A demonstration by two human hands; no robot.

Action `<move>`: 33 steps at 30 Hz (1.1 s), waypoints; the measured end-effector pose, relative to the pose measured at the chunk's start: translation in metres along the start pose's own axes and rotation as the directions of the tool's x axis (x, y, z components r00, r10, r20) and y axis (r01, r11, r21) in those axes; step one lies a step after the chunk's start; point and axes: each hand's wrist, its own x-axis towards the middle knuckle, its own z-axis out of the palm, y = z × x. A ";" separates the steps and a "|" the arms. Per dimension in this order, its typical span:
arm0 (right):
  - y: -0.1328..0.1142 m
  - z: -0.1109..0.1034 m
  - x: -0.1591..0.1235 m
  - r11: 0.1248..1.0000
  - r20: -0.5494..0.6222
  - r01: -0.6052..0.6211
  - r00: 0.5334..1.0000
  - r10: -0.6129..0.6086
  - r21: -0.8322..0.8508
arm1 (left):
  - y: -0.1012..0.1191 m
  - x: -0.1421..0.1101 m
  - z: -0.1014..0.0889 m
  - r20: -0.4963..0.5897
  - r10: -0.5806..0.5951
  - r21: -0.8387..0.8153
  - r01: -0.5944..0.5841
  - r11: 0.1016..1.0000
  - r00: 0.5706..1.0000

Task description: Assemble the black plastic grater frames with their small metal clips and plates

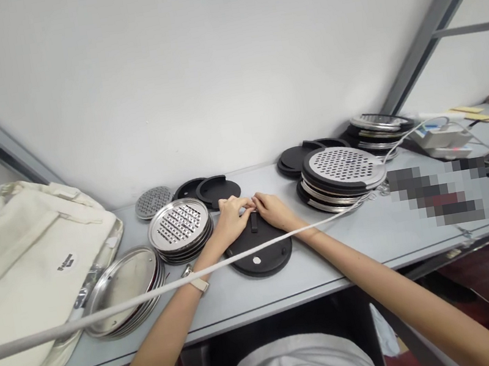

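Note:
A round black plastic disc (242, 257) lies on the table in front of me, with a white round spot near its lower edge and a short black tab (254, 223) on its upper part. My left hand (234, 218) and my right hand (276, 212) meet over the disc's far edge, just above the tab. Both hands are closed, thumbs and fingertips pinched close together. Whatever is between the fingertips is too small and hidden to name. A white cable (220, 265) crosses in front of the left forearm and the disc.
Perforated metal grater plates (179, 224) are stacked at left, near plain metal discs (123, 282) and a cream cloth bag (20, 262). More black trays (220, 192) lie behind. On the right stand stacked grater discs (342, 169) and another stack (377, 125).

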 end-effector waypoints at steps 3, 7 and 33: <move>0.000 -0.001 0.000 1.000 -0.019 0.002 1.000 -0.002 -0.005 | 0.002 -0.001 -0.001 0.004 0.006 0.037 -0.006 0.999 1.000; 0.001 -0.003 0.000 1.000 -0.067 0.015 0.998 -0.015 0.006 | 0.005 -0.001 -0.007 0.006 0.040 0.049 -0.040 0.998 0.999; -0.007 -0.008 -0.001 0.998 -0.010 0.062 0.998 -0.062 -0.027 | 0.000 0.001 -0.026 0.115 0.033 0.013 -0.035 0.999 0.993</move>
